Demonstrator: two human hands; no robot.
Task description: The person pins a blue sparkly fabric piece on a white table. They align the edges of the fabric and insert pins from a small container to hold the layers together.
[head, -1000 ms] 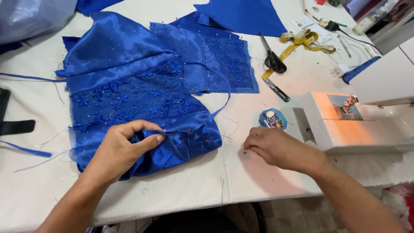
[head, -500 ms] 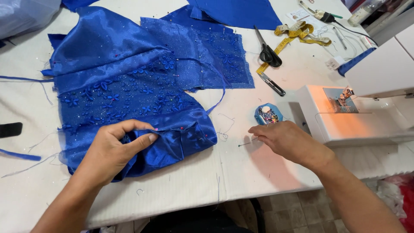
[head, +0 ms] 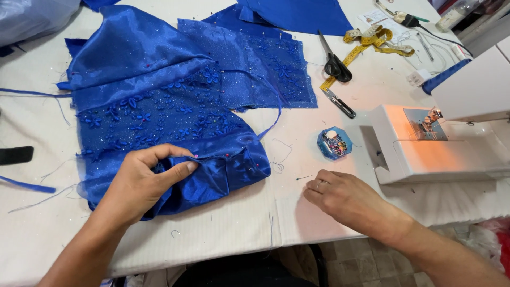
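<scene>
The left hand (head: 139, 183) is closed on the lower edge of a blue satin garment (head: 159, 111), pinching a fold of the cloth between thumb and fingers near a pink-headed pin. The garment lies spread on the white surface (head: 212, 239), its middle covered with beaded blue lace flowers, its hem bunched up under the grip. The right hand (head: 345, 199) rests on the surface well to the right of the garment, fingers curled downward with the tips on the surface; a ring shows on one finger. Just beside its fingertips lies a single pin (head: 304, 177), and whether the hand actually touches it cannot be told. Near that hand, slightly farther from the person, sits a small blue octagonal pin box (head: 334, 143) filled with pins. To the right stands a white sewing machine (head: 425, 143) with its lamp glowing. Farther back lie black scissors (head: 333, 61), small thread snips (head: 340, 103) and a yellow tape measure (head: 372, 42). More blue fabric pieces (head: 297, 13) lie at the far edge.
</scene>
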